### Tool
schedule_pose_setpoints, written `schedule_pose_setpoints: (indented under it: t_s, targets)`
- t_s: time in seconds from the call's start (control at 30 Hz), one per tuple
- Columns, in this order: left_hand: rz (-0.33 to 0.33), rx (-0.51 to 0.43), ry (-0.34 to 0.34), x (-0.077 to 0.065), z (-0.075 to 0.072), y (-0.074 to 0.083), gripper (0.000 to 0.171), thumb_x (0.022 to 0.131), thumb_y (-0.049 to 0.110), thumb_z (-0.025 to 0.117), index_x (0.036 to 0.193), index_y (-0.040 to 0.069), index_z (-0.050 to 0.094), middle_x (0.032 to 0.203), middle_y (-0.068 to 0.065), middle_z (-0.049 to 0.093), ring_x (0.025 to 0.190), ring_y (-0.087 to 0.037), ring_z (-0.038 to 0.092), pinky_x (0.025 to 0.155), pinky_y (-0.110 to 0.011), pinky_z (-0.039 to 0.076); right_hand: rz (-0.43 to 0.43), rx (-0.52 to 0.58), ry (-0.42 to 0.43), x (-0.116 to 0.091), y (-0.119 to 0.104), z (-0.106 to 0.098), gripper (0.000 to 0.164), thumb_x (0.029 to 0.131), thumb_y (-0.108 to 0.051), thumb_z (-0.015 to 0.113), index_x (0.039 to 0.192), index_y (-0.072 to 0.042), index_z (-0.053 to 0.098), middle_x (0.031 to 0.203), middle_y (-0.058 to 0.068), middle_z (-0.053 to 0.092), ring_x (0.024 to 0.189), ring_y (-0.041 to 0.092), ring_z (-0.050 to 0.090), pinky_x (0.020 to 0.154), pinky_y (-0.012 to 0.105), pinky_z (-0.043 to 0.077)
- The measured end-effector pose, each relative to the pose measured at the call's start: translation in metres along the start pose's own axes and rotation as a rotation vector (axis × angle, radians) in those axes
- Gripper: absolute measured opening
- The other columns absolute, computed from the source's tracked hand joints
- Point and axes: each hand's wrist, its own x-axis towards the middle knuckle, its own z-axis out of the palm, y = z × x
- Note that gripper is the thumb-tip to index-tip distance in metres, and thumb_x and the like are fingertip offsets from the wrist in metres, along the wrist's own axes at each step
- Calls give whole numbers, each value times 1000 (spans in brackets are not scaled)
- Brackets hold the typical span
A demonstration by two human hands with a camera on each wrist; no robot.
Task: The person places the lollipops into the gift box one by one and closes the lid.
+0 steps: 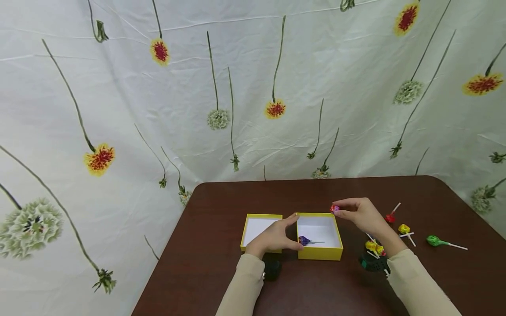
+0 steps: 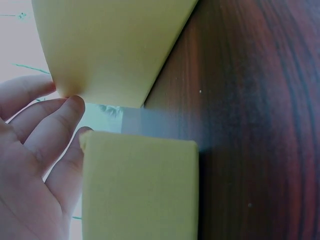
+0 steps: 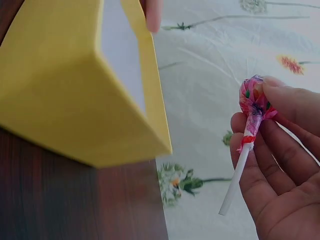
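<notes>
- Carrying it all: table (image 1: 186, 276), below L grip (image 1: 275, 237) & R grip (image 1: 361, 215).
- Yellow box (image 1: 320, 253), between the grips: brace it w/ L grip, as it'd prob. skid if bumped.
- Yellow tray (image 1: 253, 230), just L of & beyond L grip: don't nudge.
- L grip: fingers spread, fairly straight, touching box's L side; light pressure's best.
- R grip: pinching pink lollipop (image 3: 254, 102) by wrapped head, nr box's far-R corner; clear rim if moving inward.
- Purple lollipop (image 1: 304, 240), in box nr L grip's thumb: avoid knocking it.
</notes>
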Motion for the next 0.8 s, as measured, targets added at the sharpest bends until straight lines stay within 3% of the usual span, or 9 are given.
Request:
schedule_pose_setpoints:
  t_s: [0.33, 0.5, 0.8]
  targets:
    - [-2, 42, 12, 2, 0, 0, 94, 79, 40, 82, 157, 19, 35, 165, 2, 28, 152, -21, 30, 121, -49, 31, -16, 53, -69, 12, -11, 23, 23, 92, -15, 72, 113, -5, 74, 111, 12, 74, 98, 23, 69, 89, 43, 59]
    - [2, 46, 16, 2, 0, 1, 94, 79, 40, 82, 157, 17, 35, 165, 2, 29, 152, -22, 30, 121, -48, 31, -32, 69, -105, 14, -14, 33, 18, 91, -11, 72, 108, -4, 76, 106, 12, 75, 92, 19, 69, 85, 36, 61]
    - [-5, 27, 14, 1, -1, 2, 95, 79, 39, 83, 157, 16, 35, 166, 2, 27, 151, -24, 30, 121, -50, 31, -13, 85, -112, 16, -13, 49, 18, 90, -7, 73, 107, -1, 75, 104, 12, 73, 87, 18, 67, 80, 32, 61]
